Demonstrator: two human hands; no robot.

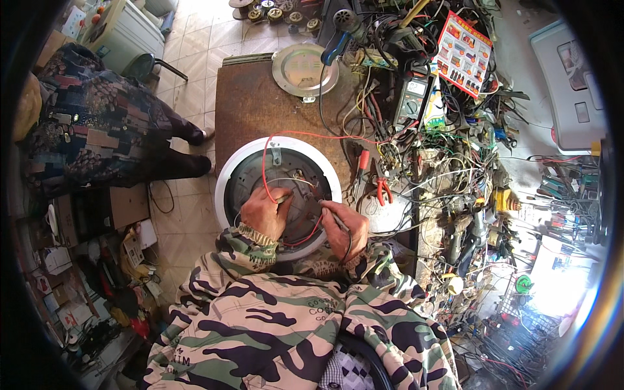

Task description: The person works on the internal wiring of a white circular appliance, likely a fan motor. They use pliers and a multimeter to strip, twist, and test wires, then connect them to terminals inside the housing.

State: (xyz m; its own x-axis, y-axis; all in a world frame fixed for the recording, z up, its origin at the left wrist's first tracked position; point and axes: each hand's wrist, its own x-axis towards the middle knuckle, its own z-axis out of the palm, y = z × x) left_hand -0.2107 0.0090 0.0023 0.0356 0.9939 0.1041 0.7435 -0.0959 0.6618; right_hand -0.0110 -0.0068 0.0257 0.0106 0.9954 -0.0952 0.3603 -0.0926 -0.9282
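In the head view, the only one we had, we saw the round, white-rimmed shell with a dark interior (221, 185) lying at the near end of the brown wooden bench top (247, 97), directly under both hands and close to the camouflage-patterned jacket (260, 318). The left hand (266, 213) was closed over the shell, fingers pinched on the thin red wire (264, 170), though its fingertips were hidden from us. The right hand (344, 229) gripped a slender dark pen-like tool, a dark cord (351, 244) trailing back across the palm side. We judged that such close work called for both wrists braced near the rim, a light pinch, and the tool's tip brought to one small spot at a time. We would also have held the looping red wire clear of the tool, since a snag could have tugged it loose. As for the shell, its broad rim looked smooth and pale, its inside dull grey-black, with a small metal bracket (277, 156) near the far edge and a thin pale wire (292, 180) arching across. We could not make out the finer parts beneath the fingers.
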